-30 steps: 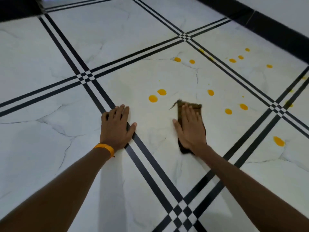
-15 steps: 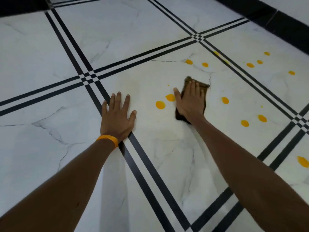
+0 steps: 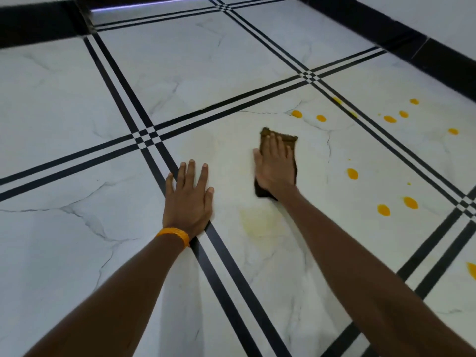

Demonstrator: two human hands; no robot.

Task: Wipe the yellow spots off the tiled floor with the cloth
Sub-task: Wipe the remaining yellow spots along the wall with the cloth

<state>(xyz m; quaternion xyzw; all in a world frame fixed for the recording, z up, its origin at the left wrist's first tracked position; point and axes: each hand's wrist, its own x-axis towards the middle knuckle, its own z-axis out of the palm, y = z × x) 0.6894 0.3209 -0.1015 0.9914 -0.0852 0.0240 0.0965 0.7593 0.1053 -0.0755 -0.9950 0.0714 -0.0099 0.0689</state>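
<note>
1. Tiled floor (image 3: 77, 124): white marbled tiles carry everything in view. A dark skirting (image 3: 386, 29) runs along the floor's far and right edges.
2. Black stripe bands (image 3: 231, 279): they divide the tiles and frame the centre tile, where the work is taking place.
3. Left hand (image 3: 189, 202): it lies palm down on the centre tile's left edge, the heel of the hand on the stripe band. The fingers are straight and spread and hold nothing. Judged to be a prop that carries the person's weight while the other arm reaches out.
4. Right hand (image 3: 275, 168): it lies flat on the cloth near the middle of the centre tile. The fingers are straight and close together, pressing rather than gripping, and the thumb sits off the cloth's left side. A flat palm spreads the pressure across the fabric.
5. Brown cloth (image 3: 288, 139): folded and trapped between the right palm and the floor, with its far edge and near corner showing.
6. Faint yellowish smear (image 3: 260, 222): it sits on the centre tile nearer the person than the cloth. Judged to be residue that needs another pass.
7. Yellow spots (image 3: 352, 173): two lie near the centre tile's far edge and several toward its right edge. More lie beyond the right stripe band. None touches the cloth, so the task is judged to be partly done.
8. Orange wristband (image 3: 175, 234): worn on the left wrist.
</note>
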